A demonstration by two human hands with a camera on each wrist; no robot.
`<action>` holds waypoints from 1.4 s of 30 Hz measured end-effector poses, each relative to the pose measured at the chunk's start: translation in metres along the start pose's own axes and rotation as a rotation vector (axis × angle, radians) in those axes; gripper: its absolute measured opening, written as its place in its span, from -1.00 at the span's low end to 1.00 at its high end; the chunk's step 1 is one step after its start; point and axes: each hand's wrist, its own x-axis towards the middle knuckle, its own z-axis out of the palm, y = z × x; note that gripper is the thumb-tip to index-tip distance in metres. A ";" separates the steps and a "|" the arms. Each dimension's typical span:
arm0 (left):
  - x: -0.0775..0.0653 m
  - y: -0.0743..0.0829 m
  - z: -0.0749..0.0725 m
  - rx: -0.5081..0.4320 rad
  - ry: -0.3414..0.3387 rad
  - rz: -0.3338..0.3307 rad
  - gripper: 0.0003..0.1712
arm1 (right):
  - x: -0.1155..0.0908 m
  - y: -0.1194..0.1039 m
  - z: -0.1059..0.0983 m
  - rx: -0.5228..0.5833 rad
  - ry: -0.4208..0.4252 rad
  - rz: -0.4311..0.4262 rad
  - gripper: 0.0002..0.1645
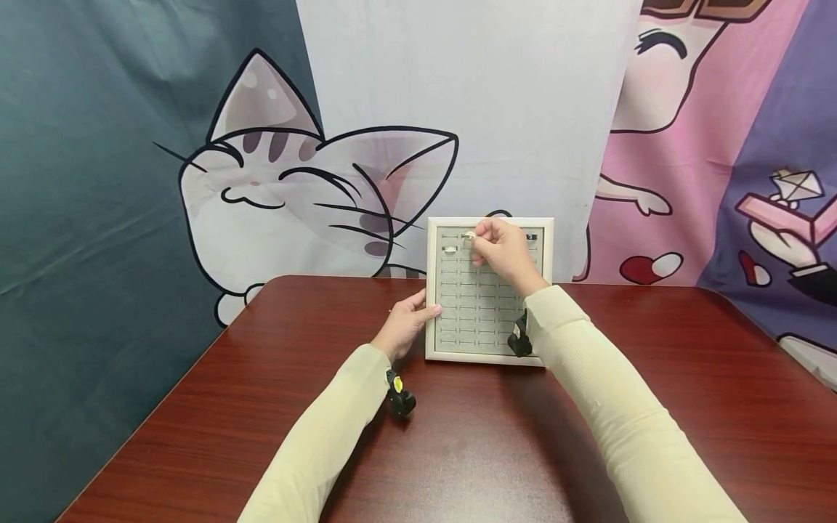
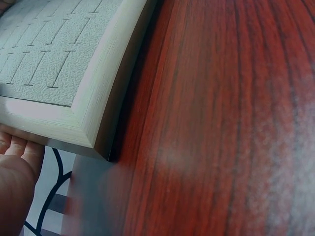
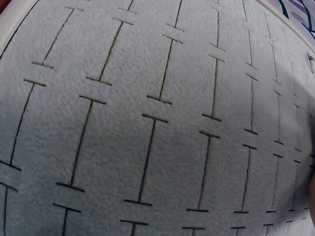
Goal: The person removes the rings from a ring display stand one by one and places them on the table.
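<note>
A ring display board (image 1: 484, 359) with a pale frame and a grey slotted pad stands upright on the table. At its left edge my left hand (image 1: 404, 325) grips the frame, thumb on the front and fingers behind. In the left wrist view, that hand's fingers (image 2: 17, 147) show at the frame's side. My right hand (image 1: 502, 249) pinches a small silvery ring (image 1: 468, 235) at a top-row slot. Another ring (image 1: 449, 250) sits in the second row, at the left. The right wrist view shows rows of slots in the pad (image 3: 123, 142), the right hand mostly hidden there.
A small dark piece (image 1: 531, 237) sits near the board's upper right corner. The reddish-brown table (image 1: 275, 378) extends to both sides of the board. Behind it hangs a cloth backdrop (image 1: 523, 109) printed with cartoon figures.
</note>
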 end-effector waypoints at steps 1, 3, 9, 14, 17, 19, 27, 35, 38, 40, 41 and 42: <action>0.000 0.000 0.000 0.000 0.000 -0.002 -0.43 | 0.000 0.000 0.000 0.017 0.006 0.000 -0.87; 0.001 0.000 0.000 0.002 -0.002 -0.005 -0.43 | 0.000 0.001 -0.001 0.042 0.016 -0.001 -0.84; 0.001 0.000 0.000 0.014 -0.004 -0.007 -0.42 | -0.002 0.003 -0.006 0.060 0.024 -0.018 -0.91; -0.001 -0.001 0.000 0.024 -0.001 -0.008 -0.43 | -0.006 0.005 -0.010 0.061 0.027 -0.006 -0.92; -0.001 -0.001 0.001 0.021 0.003 -0.002 -0.44 | -0.008 0.006 -0.012 0.084 0.022 0.012 -0.90; -0.001 -0.001 0.001 0.022 0.006 0.001 -0.44 | -0.010 0.005 -0.015 0.101 0.014 0.019 -0.88; -0.001 -0.001 0.000 0.031 0.007 -0.004 -0.44 | -0.030 -0.016 -0.028 0.088 -0.009 0.007 -0.87; 0.000 -0.002 -0.001 0.052 -0.002 -0.022 -0.44 | -0.044 0.004 -0.053 0.091 -0.008 0.026 -0.90; 0.000 -0.002 -0.001 0.051 0.002 -0.029 -0.43 | -0.048 0.021 -0.061 0.129 0.011 0.044 -0.88; 0.000 -0.002 -0.001 0.046 0.006 -0.028 -0.43 | -0.052 0.030 -0.066 0.138 0.028 0.043 -0.85; 0.000 -0.002 -0.001 0.046 0.008 -0.027 -0.44 | -0.054 0.033 -0.069 0.140 0.037 0.042 -0.85; 0.000 -0.002 -0.001 0.047 0.009 -0.025 -0.44 | -0.056 0.035 -0.072 0.138 0.047 0.042 -0.85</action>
